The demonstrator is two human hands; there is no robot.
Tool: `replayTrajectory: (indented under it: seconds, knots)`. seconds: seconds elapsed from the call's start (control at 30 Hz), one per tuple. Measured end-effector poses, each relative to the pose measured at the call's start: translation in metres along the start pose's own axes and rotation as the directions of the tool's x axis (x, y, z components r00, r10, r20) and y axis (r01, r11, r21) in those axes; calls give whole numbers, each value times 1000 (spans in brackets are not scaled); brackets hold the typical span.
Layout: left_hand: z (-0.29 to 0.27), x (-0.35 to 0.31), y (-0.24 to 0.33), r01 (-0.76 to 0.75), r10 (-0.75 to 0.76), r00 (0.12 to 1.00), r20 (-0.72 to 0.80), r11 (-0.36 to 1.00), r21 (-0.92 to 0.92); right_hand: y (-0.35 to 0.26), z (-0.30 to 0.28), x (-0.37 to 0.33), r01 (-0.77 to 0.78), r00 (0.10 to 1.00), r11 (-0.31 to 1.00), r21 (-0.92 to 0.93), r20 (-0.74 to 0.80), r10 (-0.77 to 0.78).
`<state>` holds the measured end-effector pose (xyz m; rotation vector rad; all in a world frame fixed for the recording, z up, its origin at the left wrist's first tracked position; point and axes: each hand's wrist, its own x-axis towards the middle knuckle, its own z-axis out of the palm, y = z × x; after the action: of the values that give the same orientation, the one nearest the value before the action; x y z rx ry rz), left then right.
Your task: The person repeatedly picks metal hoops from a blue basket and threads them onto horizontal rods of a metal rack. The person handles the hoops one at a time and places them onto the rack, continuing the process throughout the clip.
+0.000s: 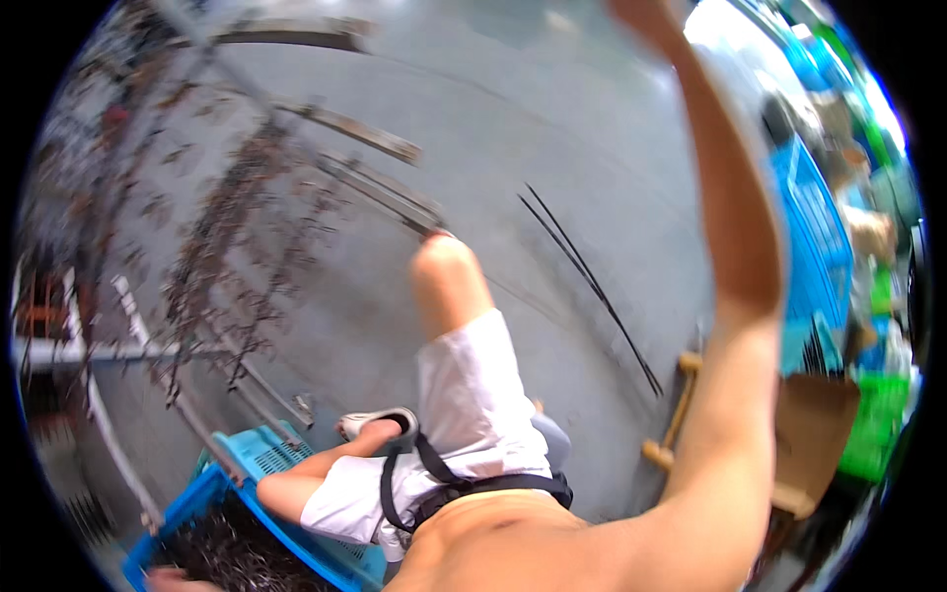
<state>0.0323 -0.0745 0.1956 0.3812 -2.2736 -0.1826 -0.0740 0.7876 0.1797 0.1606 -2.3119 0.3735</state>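
Observation:
My left hand (181,580) shows only in part at the lower left, over a blue crate (182,500). Thin, dark, curly pieces (232,543) fill that crate; whether the hand touches them I cannot tell. My right arm stretches far forward. At its end, my right hand (649,25) is smeared by motion and partly cut off by the upper edge, so its fingers cannot be read. On the left stands a rack with pale bars (370,133), from which many small dark pieces (232,207) hang in rows.
Two long thin black rods (592,281) lie on the grey floor (582,128). A teal crate (261,449) stands by my left leg. To the right are a wooden frame with rounded ends (681,419), a blue basket (814,222), a cardboard box (817,424) and a green crate (881,424).

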Motion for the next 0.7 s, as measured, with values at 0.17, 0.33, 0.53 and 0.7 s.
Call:
replayTrajectory:
  seconds: [0.17,0.33,0.53,0.7]
  knots:
    - [57,-235,185,766,-350,461,816,622,-165,31,90,-423,-779,209,390,-490,384,899]
    - [113,-228,247,439,90,366,926,861,-257,-13,116,-582,-657,-491,-323,-681,62,869]
    - [178,-206,283,319,146,77,986,934,-163,-4,147,-627,-629,-256,-142,-764,32,966]
    - [199,-215,297,282,134,-40,990,952,-118,24,154,-653,-404,-205,73,-912,168,964]
